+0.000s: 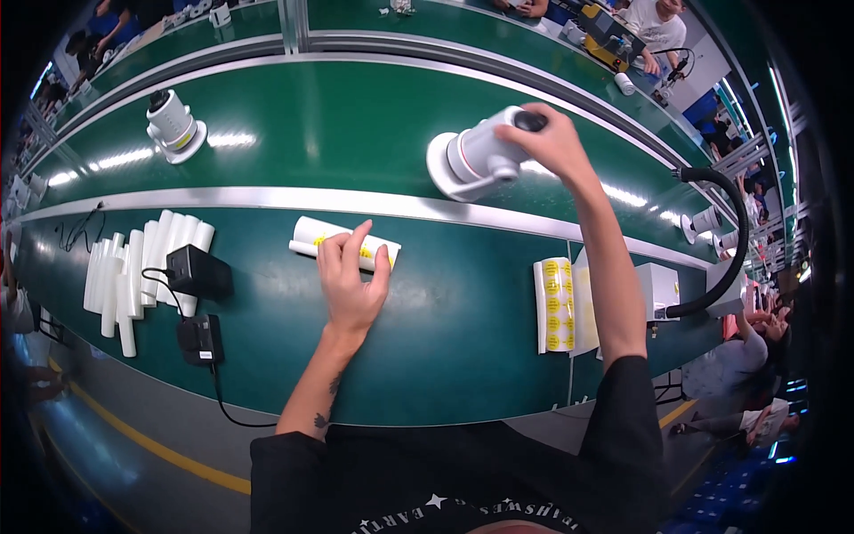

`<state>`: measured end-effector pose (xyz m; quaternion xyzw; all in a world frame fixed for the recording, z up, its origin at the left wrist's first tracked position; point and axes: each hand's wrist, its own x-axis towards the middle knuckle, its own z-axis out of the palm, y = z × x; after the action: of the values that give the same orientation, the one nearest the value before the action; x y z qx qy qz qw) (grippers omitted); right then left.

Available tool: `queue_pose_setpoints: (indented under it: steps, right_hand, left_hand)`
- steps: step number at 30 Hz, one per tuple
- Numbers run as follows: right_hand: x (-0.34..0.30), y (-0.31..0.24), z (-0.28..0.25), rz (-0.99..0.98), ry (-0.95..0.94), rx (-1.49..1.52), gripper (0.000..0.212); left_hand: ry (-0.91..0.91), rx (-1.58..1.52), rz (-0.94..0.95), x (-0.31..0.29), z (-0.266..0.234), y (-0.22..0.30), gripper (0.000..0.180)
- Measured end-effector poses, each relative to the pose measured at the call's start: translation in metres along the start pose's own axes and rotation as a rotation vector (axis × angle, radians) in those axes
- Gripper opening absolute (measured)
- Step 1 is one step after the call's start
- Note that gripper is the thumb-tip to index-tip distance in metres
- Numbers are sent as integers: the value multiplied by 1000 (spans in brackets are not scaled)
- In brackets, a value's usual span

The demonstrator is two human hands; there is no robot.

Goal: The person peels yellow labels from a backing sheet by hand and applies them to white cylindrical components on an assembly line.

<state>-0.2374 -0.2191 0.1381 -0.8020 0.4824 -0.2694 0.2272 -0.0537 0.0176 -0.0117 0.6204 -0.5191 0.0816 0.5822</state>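
Observation:
My right hand grips a white cylindrical device with a round base, tilted on its side above the green conveyor belt. My left hand rests flat on the near green table, fingers spread over a white foam sleeve that carries a yellow sticker. The sleeve lies on its side just below the metal rail.
A second white device stands upright on the belt at left. Several white foam sleeves lie in a pile beside two black power adapters with cables. Sheets of yellow round stickers lie at right, near a black hose. Other people work beyond.

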Motion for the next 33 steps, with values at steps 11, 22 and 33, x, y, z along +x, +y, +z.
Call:
queue_pose_setpoints:
  steps: [11, 22, 33]
  right_hand:
    - [83, 40, 60, 83, 120, -293, 105]
    - [-161, 36, 182, 149, 187, 828, 30]
    - [-155, 25, 167, 75, 244, 922, 37]
  left_hand:
    - [-119, 452, -86, 1, 8, -33, 32]
    - [-207, -290, -216, -14, 36, -20, 54]
    - [-328, -1271, -929, -16, 102, -15, 53]
